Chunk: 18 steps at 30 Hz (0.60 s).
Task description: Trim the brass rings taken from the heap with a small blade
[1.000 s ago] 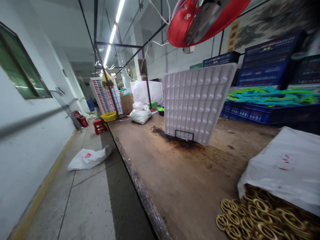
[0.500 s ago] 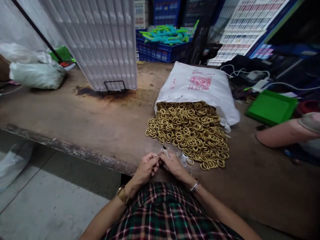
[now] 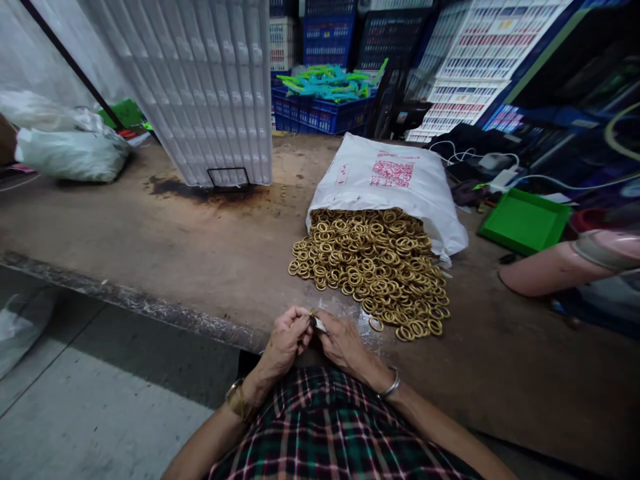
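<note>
My left hand (image 3: 287, 339) is closed in a pinch on a small gold ring (image 3: 313, 311), only part of which shows between the fingers. Against it, my right hand (image 3: 345, 340) is closed around a small knife-like tool (image 3: 321, 325) with a pale handle and a dark tip. That tip touches or nearly touches the ring; the fingers hide the exact contact. Just beyond my hands lies a heap of gold rings (image 3: 375, 260), spilling out of the open mouth of a white woven sack (image 3: 345, 167) with red print.
A ribbed translucent panel (image 3: 215, 100) stands on the wooden table (image 3: 150, 253). Plastic bags (image 3: 75, 153) sit at the left. To the right are a green tray (image 3: 525, 220) and a pink cylinder (image 3: 555, 267). A blue crate (image 3: 325, 117) holds green and teal pieces.
The tool in my right hand has turned, its dark tip swinging from pointing away from me to pointing left at the ring. The view has shifted slightly to the right.
</note>
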Tool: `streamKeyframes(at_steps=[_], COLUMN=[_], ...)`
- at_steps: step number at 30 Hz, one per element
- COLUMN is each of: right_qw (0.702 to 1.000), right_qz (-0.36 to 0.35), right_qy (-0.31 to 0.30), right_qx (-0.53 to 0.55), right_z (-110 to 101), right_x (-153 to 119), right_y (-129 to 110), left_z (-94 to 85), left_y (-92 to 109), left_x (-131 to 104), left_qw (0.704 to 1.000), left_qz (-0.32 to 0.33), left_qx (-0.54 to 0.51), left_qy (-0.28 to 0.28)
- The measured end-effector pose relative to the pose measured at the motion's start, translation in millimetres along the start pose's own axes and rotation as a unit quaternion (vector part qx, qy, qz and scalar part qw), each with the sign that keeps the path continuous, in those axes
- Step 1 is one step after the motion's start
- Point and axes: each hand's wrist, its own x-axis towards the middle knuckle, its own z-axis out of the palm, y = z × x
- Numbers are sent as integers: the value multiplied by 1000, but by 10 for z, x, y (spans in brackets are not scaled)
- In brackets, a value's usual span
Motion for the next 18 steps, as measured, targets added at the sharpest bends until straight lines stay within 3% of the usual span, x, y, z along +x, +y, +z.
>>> streamKeyframes(at_steps=[7, 18], right_qw=[998, 996], right_qz=[5, 34], right_qy=[13, -8], right_qx=[-67, -83], right_z=[3, 16], right_x=[-14, -1], right_y=[-5, -2], left_z=[10, 27], left_y=[4, 4], left_x=[-22, -12], left_qw=[997, 993], left_qz=[14, 41], left_qx=[70, 109], left_qy=[22, 30])
